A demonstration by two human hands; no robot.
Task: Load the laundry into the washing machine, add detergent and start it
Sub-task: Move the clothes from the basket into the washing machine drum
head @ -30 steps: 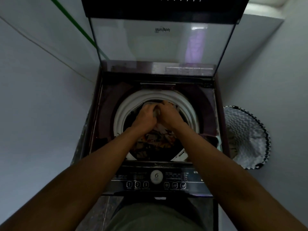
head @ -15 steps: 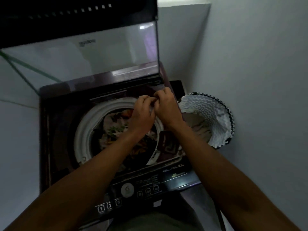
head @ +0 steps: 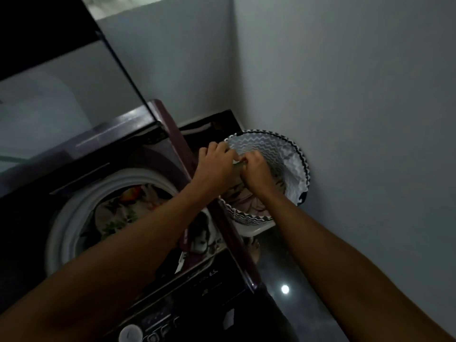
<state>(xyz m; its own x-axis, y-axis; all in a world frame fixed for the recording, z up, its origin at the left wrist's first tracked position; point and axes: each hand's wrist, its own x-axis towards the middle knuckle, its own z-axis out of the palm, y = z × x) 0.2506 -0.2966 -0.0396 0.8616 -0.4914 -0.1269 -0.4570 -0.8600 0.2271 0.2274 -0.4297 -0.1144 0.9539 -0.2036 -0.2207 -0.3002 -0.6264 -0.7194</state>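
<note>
Both hands (head: 237,166) pinch something small over the basket (head: 293,154) beside the washer (head: 172,129).

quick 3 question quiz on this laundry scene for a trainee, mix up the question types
1. True or false: the washer lid is shut.
2. Both hands are above the: A) drum B) laundry basket C) control panel
3. Fill in: the basket stands to the washer's ____ side, against the wall.

Key: 1 false, it stands open. 2 B, the left hand and right hand meet over the basket, pinching something small. 3 right.
</note>
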